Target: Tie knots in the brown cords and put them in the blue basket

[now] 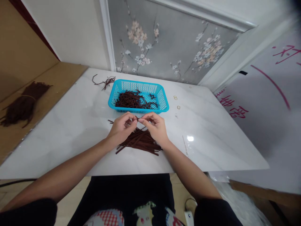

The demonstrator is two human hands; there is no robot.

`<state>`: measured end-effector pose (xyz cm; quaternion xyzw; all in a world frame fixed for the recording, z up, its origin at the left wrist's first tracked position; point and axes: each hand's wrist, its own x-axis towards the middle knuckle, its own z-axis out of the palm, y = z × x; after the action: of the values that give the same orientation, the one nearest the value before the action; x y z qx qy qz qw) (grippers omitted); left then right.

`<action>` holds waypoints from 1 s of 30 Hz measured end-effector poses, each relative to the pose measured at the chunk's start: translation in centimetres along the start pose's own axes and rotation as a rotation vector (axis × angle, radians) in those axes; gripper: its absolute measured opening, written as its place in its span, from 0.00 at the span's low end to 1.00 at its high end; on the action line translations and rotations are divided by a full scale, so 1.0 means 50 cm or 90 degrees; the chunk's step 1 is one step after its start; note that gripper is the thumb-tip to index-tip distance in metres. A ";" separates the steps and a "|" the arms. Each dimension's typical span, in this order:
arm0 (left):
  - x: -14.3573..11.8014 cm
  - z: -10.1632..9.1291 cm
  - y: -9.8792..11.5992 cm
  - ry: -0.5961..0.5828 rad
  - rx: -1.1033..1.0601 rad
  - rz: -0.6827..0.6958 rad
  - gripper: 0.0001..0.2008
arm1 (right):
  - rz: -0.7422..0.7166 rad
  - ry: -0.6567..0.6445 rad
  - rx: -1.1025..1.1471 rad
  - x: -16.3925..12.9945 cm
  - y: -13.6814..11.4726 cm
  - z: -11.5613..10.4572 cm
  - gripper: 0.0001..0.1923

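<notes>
In the view from the head, I saw a person at a white table (pixel 216 131), with both bare hands close together; the left hand (pixel 121 128) had its thumb and finger pinched on a tiny brown strip (pixel 138 119); the right hand (pixel 156 126) pinched the same little bit from the other side, so the fingertips nearly met; the strip was up between the two hands, just in front of the basket, but it was too small for me to tell its shape.

Under the hands lay a messy pile of long brown strips (pixel 138 142), some crossing over others; just past the hands stood a blue basket (pixel 141 84) with little holes in its sides; inside it was a heap of curly brown pieces (pixel 129 99), mostly toward the left; a few loose brown strands (pixel 107 82) lay near its left back corner; some small yellowish rings (pixel 178 107) lay on the table to the right of the basket; far to the left, on a brown board (pixel 55 89), was a fat brown bundle (pixel 24 102) with a thin band around it.
</notes>
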<state>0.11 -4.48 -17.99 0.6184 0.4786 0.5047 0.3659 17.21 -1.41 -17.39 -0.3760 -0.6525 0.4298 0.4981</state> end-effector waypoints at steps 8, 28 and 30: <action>0.001 -0.002 0.009 0.062 0.027 0.018 0.02 | -0.148 0.013 -0.184 0.001 -0.006 -0.004 0.04; 0.000 -0.005 0.019 0.074 0.124 0.164 0.03 | -0.227 -0.004 -0.282 -0.007 0.001 0.008 0.04; 0.000 -0.007 0.021 0.081 0.128 0.175 0.03 | -0.233 -0.001 -0.301 -0.008 -0.002 0.011 0.04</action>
<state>0.01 -4.78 -16.96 0.6785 0.4595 0.5376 0.1987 16.73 -1.91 -17.48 -0.3575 -0.7919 0.1693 0.4652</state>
